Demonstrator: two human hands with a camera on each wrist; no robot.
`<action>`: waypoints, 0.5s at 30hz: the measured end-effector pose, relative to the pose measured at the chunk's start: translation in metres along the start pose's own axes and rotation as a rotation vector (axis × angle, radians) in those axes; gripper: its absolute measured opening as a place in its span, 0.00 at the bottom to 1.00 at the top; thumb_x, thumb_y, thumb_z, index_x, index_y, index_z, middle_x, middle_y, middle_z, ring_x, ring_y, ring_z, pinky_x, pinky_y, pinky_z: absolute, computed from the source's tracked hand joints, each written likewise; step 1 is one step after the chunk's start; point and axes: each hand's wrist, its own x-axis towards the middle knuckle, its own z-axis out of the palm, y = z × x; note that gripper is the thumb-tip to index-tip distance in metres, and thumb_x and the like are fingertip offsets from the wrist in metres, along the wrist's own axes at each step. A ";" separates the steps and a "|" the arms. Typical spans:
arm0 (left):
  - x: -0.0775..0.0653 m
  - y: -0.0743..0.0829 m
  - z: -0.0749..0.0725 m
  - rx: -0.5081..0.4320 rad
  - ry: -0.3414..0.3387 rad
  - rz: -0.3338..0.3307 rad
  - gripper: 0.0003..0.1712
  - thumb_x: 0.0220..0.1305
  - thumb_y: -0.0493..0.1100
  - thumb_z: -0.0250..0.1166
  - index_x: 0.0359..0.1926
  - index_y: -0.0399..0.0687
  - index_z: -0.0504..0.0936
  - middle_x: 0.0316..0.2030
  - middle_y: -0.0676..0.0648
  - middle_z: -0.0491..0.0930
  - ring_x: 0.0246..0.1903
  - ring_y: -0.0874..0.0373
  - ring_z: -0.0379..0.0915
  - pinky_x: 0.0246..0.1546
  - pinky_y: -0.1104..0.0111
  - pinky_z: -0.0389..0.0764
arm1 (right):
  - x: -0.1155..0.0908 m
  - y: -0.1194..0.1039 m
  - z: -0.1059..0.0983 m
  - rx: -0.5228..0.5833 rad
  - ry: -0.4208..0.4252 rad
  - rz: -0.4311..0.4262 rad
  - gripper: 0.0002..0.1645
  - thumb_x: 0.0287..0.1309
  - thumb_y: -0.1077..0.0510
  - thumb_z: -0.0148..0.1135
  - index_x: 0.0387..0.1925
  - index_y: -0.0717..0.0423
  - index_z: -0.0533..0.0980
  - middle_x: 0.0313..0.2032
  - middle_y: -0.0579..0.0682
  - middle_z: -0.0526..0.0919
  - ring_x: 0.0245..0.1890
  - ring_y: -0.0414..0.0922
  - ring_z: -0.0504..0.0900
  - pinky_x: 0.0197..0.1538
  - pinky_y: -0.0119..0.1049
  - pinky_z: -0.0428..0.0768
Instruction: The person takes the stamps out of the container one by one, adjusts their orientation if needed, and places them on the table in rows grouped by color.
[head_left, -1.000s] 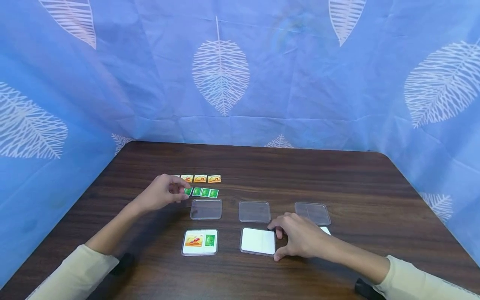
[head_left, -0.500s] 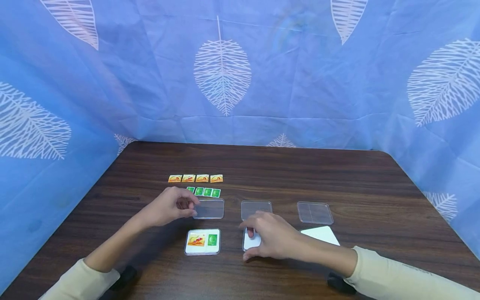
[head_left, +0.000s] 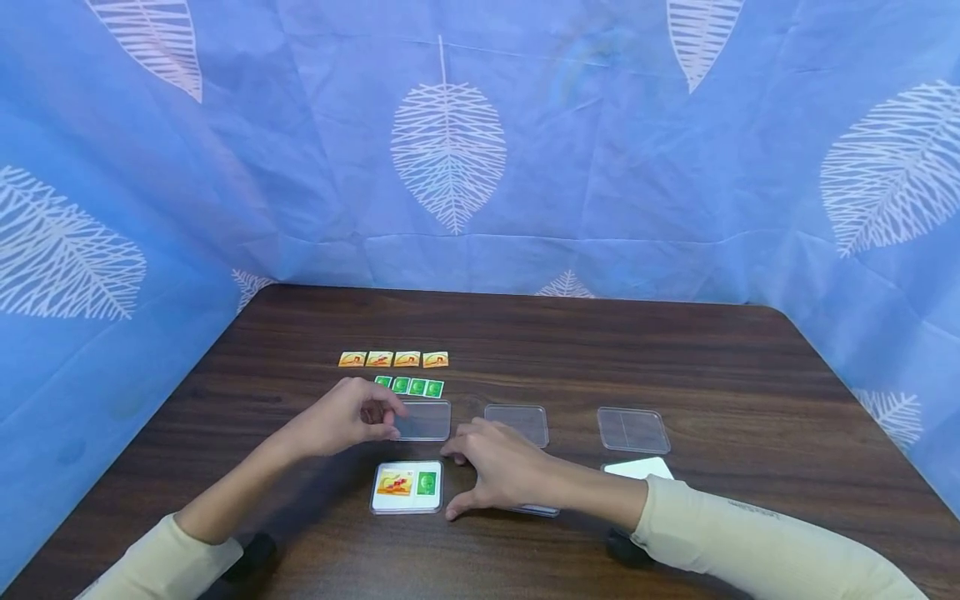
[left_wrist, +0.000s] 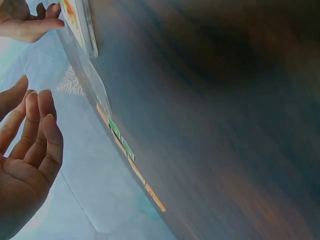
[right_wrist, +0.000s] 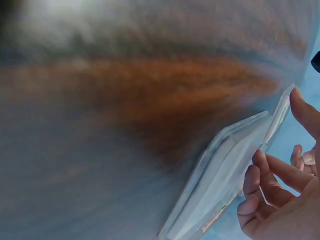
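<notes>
In the head view my right hand (head_left: pixel 502 467) hovers with thumb and fingers spread, just right of a clear case (head_left: pixel 407 488) whose white card bears an orange sticker and a green one. Under that hand lies a second case (head_left: pixel 538 510), mostly covered. My left hand (head_left: pixel 345 419) has its fingertips loosely bent at the left end of a clear plastic lid (head_left: pixel 426 421); the left wrist view shows nothing between those fingers (left_wrist: pixel 37 130). Seen from the right wrist, a case with a white card (right_wrist: pixel 220 170) lies beside the right fingers.
Two more clear lids, one central (head_left: pixel 525 423) and one right (head_left: pixel 633 430), continue the row. Behind them lie several green stickers (head_left: pixel 417 387) and several orange stickers (head_left: pixel 407 359). A white card (head_left: pixel 637 467) shows partly behind the right forearm. Blue cloth surrounds the dark table (head_left: pixel 712 358).
My right hand has swept left across the middle case toward the stickered case. The left hand has come from beside the green stickers slightly nearer and right, to the left lid.
</notes>
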 end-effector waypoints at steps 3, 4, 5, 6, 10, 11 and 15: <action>0.000 -0.001 -0.003 -0.003 0.011 -0.012 0.09 0.63 0.29 0.71 0.44 0.33 0.87 0.27 0.55 0.77 0.28 0.66 0.73 0.32 0.70 0.79 | 0.004 0.000 0.002 0.005 -0.001 0.006 0.39 0.42 0.37 0.85 0.52 0.56 0.85 0.32 0.39 0.79 0.35 0.35 0.72 0.39 0.30 0.75; -0.001 -0.002 -0.004 -0.005 0.012 -0.015 0.09 0.63 0.29 0.71 0.44 0.33 0.87 0.27 0.55 0.77 0.27 0.66 0.73 0.32 0.70 0.79 | 0.006 0.000 0.003 0.006 -0.001 0.004 0.39 0.42 0.37 0.85 0.51 0.56 0.86 0.32 0.39 0.78 0.35 0.35 0.72 0.39 0.30 0.74; -0.001 -0.002 -0.004 -0.009 0.011 -0.017 0.09 0.63 0.29 0.71 0.44 0.33 0.87 0.27 0.55 0.77 0.27 0.66 0.73 0.32 0.70 0.79 | 0.007 -0.001 0.004 0.006 -0.003 0.003 0.38 0.42 0.37 0.85 0.51 0.56 0.86 0.32 0.39 0.78 0.35 0.34 0.71 0.38 0.29 0.74; -0.002 -0.002 -0.004 -0.014 0.009 -0.017 0.09 0.63 0.29 0.71 0.44 0.33 0.87 0.27 0.55 0.77 0.27 0.66 0.73 0.32 0.70 0.79 | 0.008 -0.001 0.005 0.003 -0.005 -0.002 0.38 0.42 0.37 0.85 0.50 0.55 0.86 0.32 0.39 0.78 0.35 0.34 0.71 0.38 0.29 0.73; -0.002 -0.003 -0.004 -0.019 -0.002 -0.002 0.09 0.63 0.29 0.71 0.44 0.33 0.86 0.28 0.56 0.77 0.27 0.66 0.74 0.33 0.70 0.80 | 0.012 -0.003 0.008 -0.008 0.002 -0.022 0.35 0.42 0.37 0.85 0.47 0.54 0.87 0.31 0.39 0.78 0.34 0.34 0.71 0.37 0.28 0.71; -0.002 -0.003 -0.003 -0.019 -0.005 0.000 0.09 0.63 0.29 0.71 0.45 0.33 0.86 0.28 0.56 0.77 0.27 0.67 0.74 0.33 0.70 0.80 | 0.012 -0.003 0.008 -0.011 0.008 -0.027 0.34 0.42 0.38 0.85 0.46 0.54 0.87 0.31 0.39 0.78 0.34 0.33 0.71 0.37 0.28 0.72; -0.001 -0.003 -0.002 -0.018 -0.020 0.009 0.08 0.63 0.29 0.71 0.44 0.33 0.86 0.28 0.56 0.78 0.27 0.67 0.74 0.33 0.70 0.80 | 0.013 -0.004 0.009 -0.017 0.029 -0.045 0.30 0.42 0.40 0.86 0.42 0.53 0.87 0.30 0.39 0.78 0.33 0.33 0.71 0.38 0.28 0.72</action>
